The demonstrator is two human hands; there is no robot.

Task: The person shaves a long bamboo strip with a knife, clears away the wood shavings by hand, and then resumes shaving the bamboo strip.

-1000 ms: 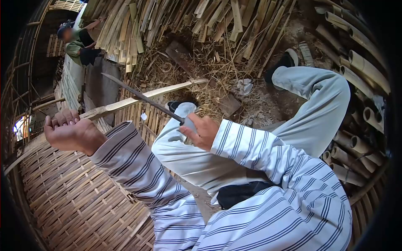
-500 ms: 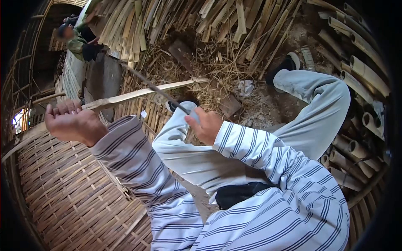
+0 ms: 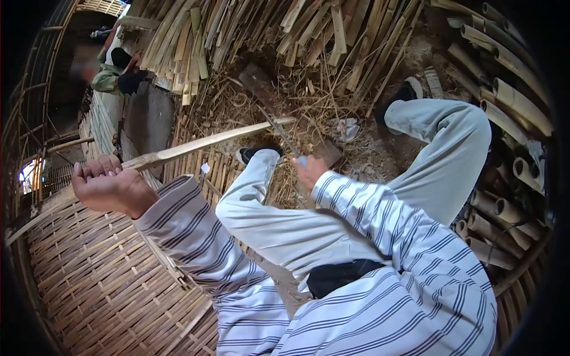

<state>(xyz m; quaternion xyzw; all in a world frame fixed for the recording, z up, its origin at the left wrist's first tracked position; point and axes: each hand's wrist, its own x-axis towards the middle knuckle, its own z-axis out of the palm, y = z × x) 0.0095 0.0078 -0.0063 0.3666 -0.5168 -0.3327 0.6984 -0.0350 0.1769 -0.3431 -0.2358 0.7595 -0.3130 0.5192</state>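
My left hand [image 3: 113,188] is closed palm-up around a long split bamboo strip [image 3: 208,141]. The strip slants away from it to the upper right, its pale far end over the shavings. In my right hand [image 3: 312,172] is the bluish handle of a long, thin-bladed knife [image 3: 285,139]. The blade points up and left, crossing the strip near its far end in this view. Loose bamboo shavings [image 3: 297,107] cover the ground beyond both hands.
Split bamboo slats [image 3: 243,26] are piled at the top. Cut bamboo poles [image 3: 522,107] are stacked on the right. A woven bamboo panel [image 3: 113,273] fills the lower left. Another person [image 3: 113,80] sits at the upper left.
My right hand has moved right with the knife, whose blade has swung from over the strip's middle to its far end. My left hand has shifted slightly right and down with the strip.
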